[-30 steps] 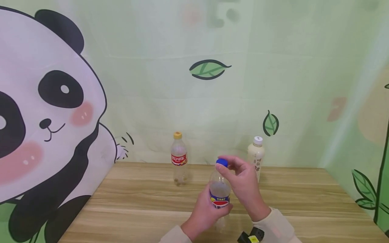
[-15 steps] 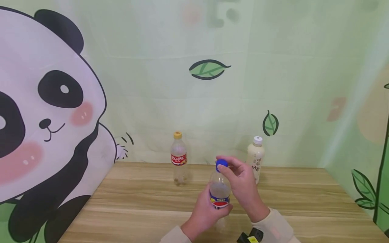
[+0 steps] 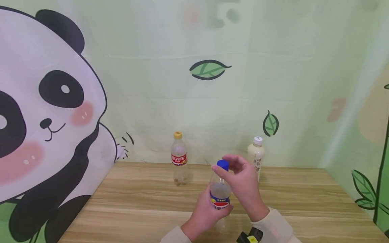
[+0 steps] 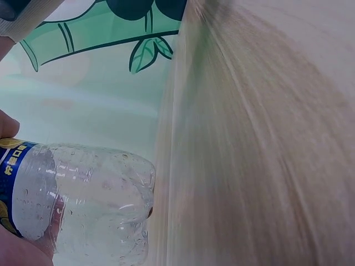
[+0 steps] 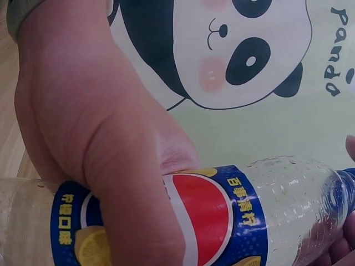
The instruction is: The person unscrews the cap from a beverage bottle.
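A clear plastic Pepsi bottle (image 3: 220, 192) stands upright in the head view, above the wooden table. My left hand (image 3: 204, 212) grips its body around the blue label, which also shows large in the right wrist view. Up at the neck, my right hand (image 3: 244, 180) curves loosely around the blue bottle cap (image 3: 223, 164), thumb in front and fingers behind. One fingertip (image 5: 350, 147) stands slightly off the cap in the right wrist view. The left wrist view shows the bottle's lower half (image 4: 100, 194) with droplets on it.
A clear Coca-Cola bottle (image 3: 179, 160) with a yellow cap stands at the back left of the wooden table (image 3: 136, 202). Behind my right hand is a cream-coloured bottle (image 3: 256, 152) with a white cap. A panda-printed backdrop (image 3: 152, 84) hangs behind the table.
The right thumb slides left across the cap's front, and its fingers loosen slightly around the cap. My left hand keeps its hold on the bottle, almost unmoved.
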Tool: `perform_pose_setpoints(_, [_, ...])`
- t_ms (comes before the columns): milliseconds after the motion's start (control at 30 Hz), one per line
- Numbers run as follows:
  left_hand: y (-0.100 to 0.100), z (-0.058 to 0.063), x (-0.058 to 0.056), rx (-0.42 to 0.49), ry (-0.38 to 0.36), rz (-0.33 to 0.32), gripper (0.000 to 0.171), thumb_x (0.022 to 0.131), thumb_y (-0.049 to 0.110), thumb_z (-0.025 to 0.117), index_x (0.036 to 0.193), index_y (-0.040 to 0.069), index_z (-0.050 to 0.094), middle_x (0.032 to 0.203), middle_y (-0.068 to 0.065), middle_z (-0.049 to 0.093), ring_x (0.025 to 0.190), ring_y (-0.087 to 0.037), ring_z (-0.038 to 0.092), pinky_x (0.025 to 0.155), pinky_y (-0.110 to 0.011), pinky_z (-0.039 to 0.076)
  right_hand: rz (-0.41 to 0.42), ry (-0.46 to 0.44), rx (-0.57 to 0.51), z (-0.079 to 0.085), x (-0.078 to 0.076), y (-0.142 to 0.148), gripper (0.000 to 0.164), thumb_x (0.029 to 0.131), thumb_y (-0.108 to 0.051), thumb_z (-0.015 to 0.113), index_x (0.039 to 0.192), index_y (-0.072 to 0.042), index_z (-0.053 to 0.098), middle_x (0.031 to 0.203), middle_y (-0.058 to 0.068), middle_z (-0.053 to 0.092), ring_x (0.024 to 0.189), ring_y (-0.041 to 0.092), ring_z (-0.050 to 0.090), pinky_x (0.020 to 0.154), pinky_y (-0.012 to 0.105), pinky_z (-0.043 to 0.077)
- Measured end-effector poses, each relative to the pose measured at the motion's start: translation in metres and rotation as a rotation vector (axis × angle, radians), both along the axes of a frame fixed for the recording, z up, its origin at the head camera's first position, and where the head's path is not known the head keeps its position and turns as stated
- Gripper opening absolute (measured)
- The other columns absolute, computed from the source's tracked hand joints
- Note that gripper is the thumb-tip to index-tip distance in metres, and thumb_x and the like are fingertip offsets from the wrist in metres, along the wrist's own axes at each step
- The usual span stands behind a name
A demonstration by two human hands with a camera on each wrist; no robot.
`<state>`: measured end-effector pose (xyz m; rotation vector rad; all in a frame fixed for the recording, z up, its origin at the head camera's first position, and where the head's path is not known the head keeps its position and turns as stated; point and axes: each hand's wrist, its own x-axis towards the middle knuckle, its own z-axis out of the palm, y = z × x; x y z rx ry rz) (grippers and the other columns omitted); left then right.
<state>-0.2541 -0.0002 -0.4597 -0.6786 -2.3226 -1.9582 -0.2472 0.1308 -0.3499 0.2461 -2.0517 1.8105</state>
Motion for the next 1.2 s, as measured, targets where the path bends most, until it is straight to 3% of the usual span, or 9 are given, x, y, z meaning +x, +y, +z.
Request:
perform_pose_setpoints(167, [0.0008,-0.0013,-0.0012,-0.011,0.003,-0.006,0.062,0.080,0.024,0.085,0.132,0.018,0.050,0.114,0.000,0.067,0.099,-0.011,0.064,0.090,-0.025,0.054,-0.045,0.006,0.010,0.0018,0.0021,-0.0006,0.038,0.075,-0.022,0.093,0.100,-0.005,0.069,0.096,0.010,0.071,0.087,0.020,0.065,0.078,0.023,0.054])
perform_pose_setpoints(333, [0.0011,-0.0020,-0.0020,-0.020,-0.008,-0.007,0.064,0.081,0.025,0.085,0.134,0.020,0.049,0.116,0.002,0.066,0.100,-0.011,0.064,0.091,-0.025,0.054,-0.043,0.012,0.018,0.0025,0.0034,-0.0007,0.038,0.075,-0.022,0.093,0.098,-0.005,0.069,0.094,0.009,0.070,0.085,0.021,0.064,0.076,0.023,0.053])
perform_pose_setpoints(867, [0.0005,-0.0029,-0.0031,-0.006,-0.032,-0.007,0.065,0.080,0.023,0.085,0.135,0.020,0.050,0.116,0.002,0.066,0.101,-0.013,0.065,0.091,-0.026,0.054,0.045,0.068,0.005,-0.0040,-0.0018,0.0033,0.026,0.082,-0.015,0.087,0.103,-0.004,0.076,0.101,0.011,0.077,0.088,0.016,0.070,0.083,0.021,0.057])
perform_pose_setpoints(1200, [0.0004,-0.0037,-0.0024,0.002,0.000,-0.008,0.063,0.079,0.023,0.085,0.133,0.018,0.051,0.114,0.000,0.067,0.099,-0.011,0.065,0.089,-0.025,0.055,0.132,0.064,-0.014,-0.0055,-0.0003,0.0049,0.027,0.089,-0.010,0.078,0.114,-0.002,0.073,0.108,0.002,0.075,0.097,0.013,0.068,0.093,0.021,0.055])
